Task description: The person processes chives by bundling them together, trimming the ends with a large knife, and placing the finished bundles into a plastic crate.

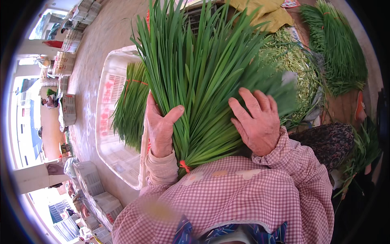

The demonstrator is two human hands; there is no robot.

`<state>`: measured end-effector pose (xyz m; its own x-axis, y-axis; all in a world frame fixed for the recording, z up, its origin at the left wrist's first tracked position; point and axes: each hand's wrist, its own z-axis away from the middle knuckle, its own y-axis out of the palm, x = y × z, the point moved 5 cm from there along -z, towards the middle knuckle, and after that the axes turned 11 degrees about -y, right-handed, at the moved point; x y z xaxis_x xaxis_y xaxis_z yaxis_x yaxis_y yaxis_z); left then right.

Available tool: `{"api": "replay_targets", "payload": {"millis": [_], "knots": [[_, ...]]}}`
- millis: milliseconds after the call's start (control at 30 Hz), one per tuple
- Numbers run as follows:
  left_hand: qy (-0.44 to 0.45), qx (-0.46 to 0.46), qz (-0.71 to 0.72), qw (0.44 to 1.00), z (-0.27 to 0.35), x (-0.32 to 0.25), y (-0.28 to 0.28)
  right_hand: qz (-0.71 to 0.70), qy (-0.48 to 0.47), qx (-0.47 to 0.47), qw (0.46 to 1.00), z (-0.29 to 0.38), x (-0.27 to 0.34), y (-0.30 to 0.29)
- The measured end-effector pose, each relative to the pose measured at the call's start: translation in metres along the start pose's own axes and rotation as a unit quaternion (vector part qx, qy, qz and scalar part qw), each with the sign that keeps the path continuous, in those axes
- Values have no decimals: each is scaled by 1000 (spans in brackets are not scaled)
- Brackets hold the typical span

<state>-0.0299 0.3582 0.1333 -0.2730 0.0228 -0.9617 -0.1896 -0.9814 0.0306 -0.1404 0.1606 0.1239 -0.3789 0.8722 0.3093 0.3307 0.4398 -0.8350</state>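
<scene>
A large bunch of green garlic chives (195,91) lies fanned out in front of my chest, its base tied with an orange-red band (184,166). My left hand (163,125) cups the left side of the bunch, its thumb over the leaves just above the tie. Fingers spread, my right hand (256,122) rests at the right edge of the fanned leaves, where the leaf tips are blurred; I see nothing gripped in it. Left of the bunch, a white plastic crate (122,170) holds another tied bunch of chives (131,106).
Loose trimmings (300,73) lie at the right below a yellow cloth (265,13). Further right is a big tied bunch of chives (338,48), with loose leaves (362,155) near the patterned trouser leg (323,141). Stacked crates (67,109) and people stand far left.
</scene>
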Motion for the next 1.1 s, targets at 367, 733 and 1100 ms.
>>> {"api": "replay_targets", "payload": {"millis": [367, 733, 1100], "knots": [[0, -48, -29, 998, -4, 2, -1, -38, -60, 7, 997, -18, 26, 37], [0, -37, -8, 999, -12, 8, -10, -61, -109, -67, 990, 2, 17, 28], [137, -44, -307, 941, -9, 3, 9, -68, -44, 6, 997, 17, 16, 20]]}}
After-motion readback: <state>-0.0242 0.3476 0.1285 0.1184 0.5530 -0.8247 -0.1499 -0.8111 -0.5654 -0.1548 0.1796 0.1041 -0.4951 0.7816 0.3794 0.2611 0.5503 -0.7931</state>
